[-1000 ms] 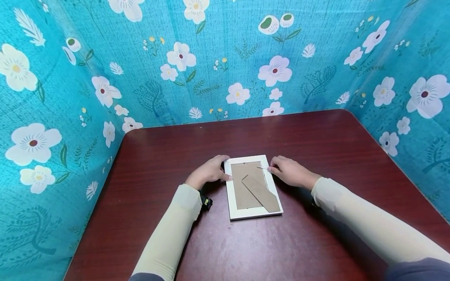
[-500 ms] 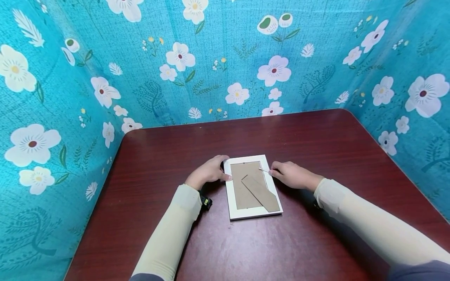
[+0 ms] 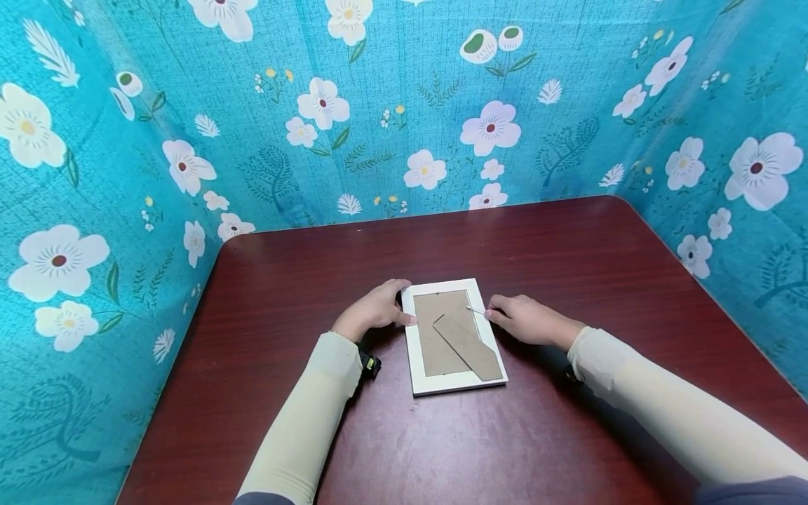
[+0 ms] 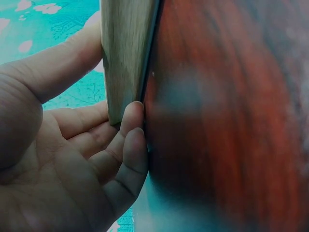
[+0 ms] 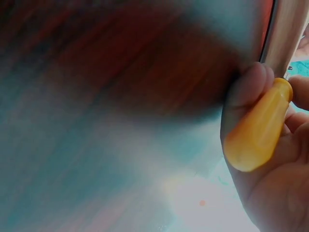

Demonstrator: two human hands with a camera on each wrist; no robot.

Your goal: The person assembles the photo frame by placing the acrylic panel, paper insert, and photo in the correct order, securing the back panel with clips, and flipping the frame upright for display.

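A white picture frame [image 3: 414, 358] lies back up on the table, its brown backing board [image 3: 434, 351] and slanting stand leg [image 3: 472, 349] showing. At its upper left corner my left hand [image 3: 375, 307] grips it, thumb on top. The left wrist view shows the frame's wood-grained side [image 4: 126, 58] between the thumb and the curled fingers of that hand. A screwdriver with a yellow handle [image 5: 258, 133] is in my right hand [image 3: 533, 320], beside the frame's right edge. Its thin metal shaft [image 3: 477, 310] crosses the white border, tip at the backing board's right edge.
The dark red wooden table [image 3: 303, 270] extends around the frame on all sides. A blue flowered cloth [image 3: 379, 140] hangs along its back and both sides. A black strapped device [image 3: 371, 365] sits under the left wrist.
My right hand has shifted slightly toward me and to the right, and the screwdriver's tip has moved a little down the backing board's right edge. The left hand and frame stay put.
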